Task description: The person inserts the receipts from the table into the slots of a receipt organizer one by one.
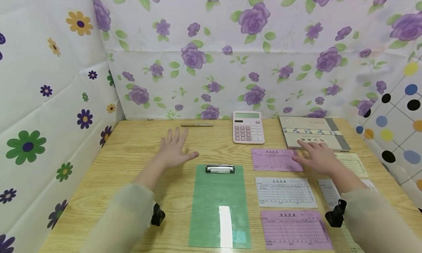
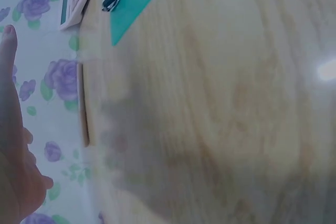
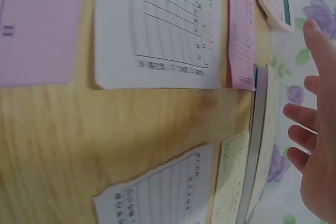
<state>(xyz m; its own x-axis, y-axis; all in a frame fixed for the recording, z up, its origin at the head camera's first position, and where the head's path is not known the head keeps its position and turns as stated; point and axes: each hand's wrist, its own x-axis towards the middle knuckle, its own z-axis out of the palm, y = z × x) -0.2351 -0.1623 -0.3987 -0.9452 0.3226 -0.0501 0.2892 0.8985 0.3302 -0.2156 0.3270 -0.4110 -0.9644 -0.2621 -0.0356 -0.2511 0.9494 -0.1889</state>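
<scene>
With fingers spread, my left hand (image 1: 173, 152) hovers over the wooden table, left of a green clipboard (image 1: 211, 198) with a metal clip. A slim tan pen (image 1: 196, 125) lies beyond its fingertips, along the table's back edge. My right hand (image 1: 318, 157) is held out over the right side, its fingers extended and holding nothing. In the head view it overlaps a purple receipt slip (image 1: 271, 160) and the front edge of an account book (image 1: 311, 130). A pink and white calculator (image 1: 248, 127) lies between the hands, near the back.
Below the purple slip lie a white receipt slip (image 1: 285, 192) and another purple one (image 1: 295, 229). Farther right are a yellow slip (image 1: 353, 164) and a white slip (image 1: 327, 190), partly hidden by my right arm. Flowered cloth (image 1: 214, 55) walls in the table.
</scene>
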